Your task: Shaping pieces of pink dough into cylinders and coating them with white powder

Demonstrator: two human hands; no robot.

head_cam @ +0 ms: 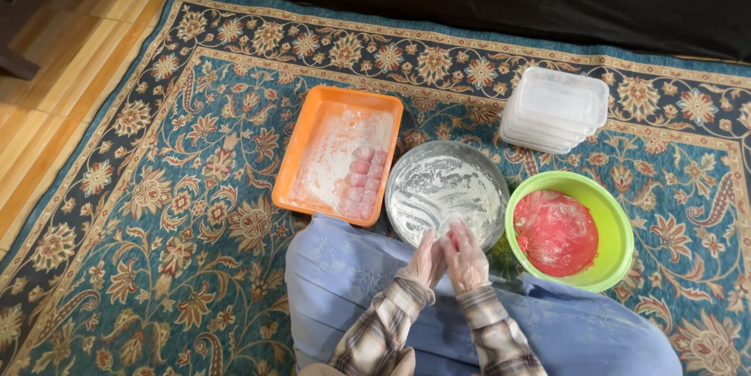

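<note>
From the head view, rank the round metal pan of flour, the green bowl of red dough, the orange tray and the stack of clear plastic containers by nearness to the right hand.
From the right hand:
1. Round metal pan of flour, just ahead, under the fingertips.
2. Green bowl of red dough, to its right.
3. Orange tray, ahead on the left.
4. Stack of clear plastic containers, ahead on the right.

The last two are nearly level, so that order is uncertain.

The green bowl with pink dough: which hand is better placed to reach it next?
Probably the right hand. The green bowl sits on that side, beside the floured metal pan, while the left hand is nearer the orange tray. Both hands are pressed together now.
</note>
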